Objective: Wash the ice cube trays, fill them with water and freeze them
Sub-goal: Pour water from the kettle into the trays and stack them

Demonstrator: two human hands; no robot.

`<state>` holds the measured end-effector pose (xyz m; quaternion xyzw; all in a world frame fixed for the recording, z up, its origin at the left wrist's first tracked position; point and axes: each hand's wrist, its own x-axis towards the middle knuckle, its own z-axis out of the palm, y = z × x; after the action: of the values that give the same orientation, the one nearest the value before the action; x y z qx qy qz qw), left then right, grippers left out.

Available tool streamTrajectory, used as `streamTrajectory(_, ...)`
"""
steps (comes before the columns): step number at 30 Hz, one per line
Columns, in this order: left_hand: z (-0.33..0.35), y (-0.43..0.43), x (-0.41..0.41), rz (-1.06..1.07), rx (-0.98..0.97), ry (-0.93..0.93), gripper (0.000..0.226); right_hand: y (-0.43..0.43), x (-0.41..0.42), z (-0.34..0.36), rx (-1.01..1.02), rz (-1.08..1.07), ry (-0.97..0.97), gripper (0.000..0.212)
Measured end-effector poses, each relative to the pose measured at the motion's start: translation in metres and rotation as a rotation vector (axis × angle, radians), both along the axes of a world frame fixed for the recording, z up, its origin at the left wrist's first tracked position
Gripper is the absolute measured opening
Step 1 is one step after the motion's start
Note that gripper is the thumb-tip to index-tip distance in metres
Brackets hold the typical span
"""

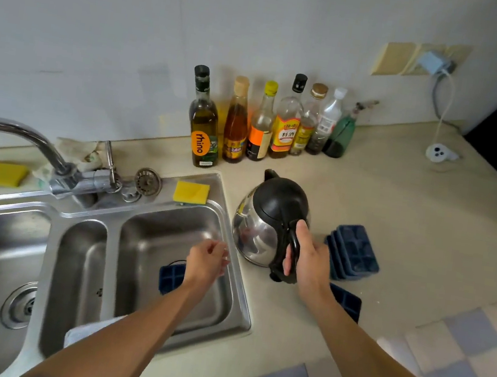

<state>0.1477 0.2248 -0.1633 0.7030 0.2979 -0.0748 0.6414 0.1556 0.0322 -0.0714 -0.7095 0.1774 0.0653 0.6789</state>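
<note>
My right hand (pixel 311 256) grips the black handle of a steel electric kettle (pixel 263 222) that stands on the counter beside the sink. A stack of dark blue ice cube trays (pixel 354 249) sits just right of the kettle. Another blue tray (pixel 349 303) lies on the counter, partly hidden under my right forearm. One more blue tray (pixel 170 277) rests in the right sink basin (pixel 165 231). My left hand (pixel 207 260) hovers above that basin, blurred, its fingers loosely curled and holding nothing.
A row of bottles (pixel 265 124) stands against the wall. The faucet (pixel 28 143) arcs over the left basins. Yellow sponges (pixel 191 193) lie on the sink rim and at far left. A kettle base (pixel 440 153) with its cord sits at the back right.
</note>
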Motion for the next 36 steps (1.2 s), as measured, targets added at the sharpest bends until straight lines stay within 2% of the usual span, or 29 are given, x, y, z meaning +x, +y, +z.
streamTrajectory(6, 0.009, 0.002, -0.034, 0.196, -0.069, -0.019, 0.018, -0.014, -0.034, 0.014, -0.015, 0.114, -0.032, 0.060)
streamTrajectory(17, 0.025, 0.006, -0.112, 0.236, -0.137, -0.052, 0.023, -0.013, -0.065, 0.037, -0.076, 0.427, -0.050, 0.063)
streamTrajectory(22, 0.038, 0.014, -0.137, 0.193, -0.188, -0.083, 0.043, 0.004, -0.069, 0.048, -0.129, 0.526, -0.043, 0.063)
streamTrajectory(25, 0.037, 0.021, -0.143, 0.187, -0.234, -0.093, 0.044, 0.011, -0.066, 0.055, -0.153, 0.558, -0.045, 0.063)
streamTrajectory(36, 0.013, 0.027, -0.134, 0.272, -0.392, 0.085, 0.033, 0.035, -0.047, 0.062, -0.333, 0.650, -0.010, 0.063)
